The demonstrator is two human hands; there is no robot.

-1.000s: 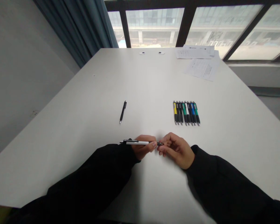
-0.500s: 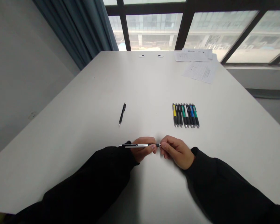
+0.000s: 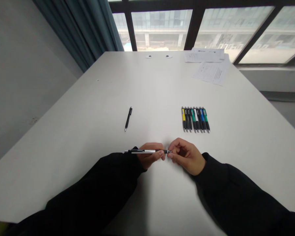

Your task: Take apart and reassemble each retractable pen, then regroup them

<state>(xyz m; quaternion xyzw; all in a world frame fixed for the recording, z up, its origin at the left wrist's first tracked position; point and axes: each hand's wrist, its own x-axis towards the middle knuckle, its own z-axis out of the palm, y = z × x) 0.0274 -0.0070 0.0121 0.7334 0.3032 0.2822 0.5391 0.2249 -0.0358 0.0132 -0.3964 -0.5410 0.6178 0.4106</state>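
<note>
My left hand (image 3: 151,155) holds a white-and-black pen (image 3: 147,151) level, its tip toward the right. My right hand (image 3: 186,155) is at the pen's metal tip, thumb and forefinger curled around it. Beyond my left hand a black pen (image 3: 128,118) lies alone on the white table. Past my right hand, a row of several pens (image 3: 196,120) lies side by side, in yellow, black, green, white and blue.
Sheets of paper (image 3: 210,69) lie at the far right of the white table (image 3: 147,88). Two small oval fittings (image 3: 169,56) sit near its far edge. A blue curtain (image 3: 88,29) hangs at the far left by the window.
The fingers of my right hand have loosened and shifted at the pen's end, so its pointed metal tip now shows. My left hand keeps its hold. The view has tilted slightly.
</note>
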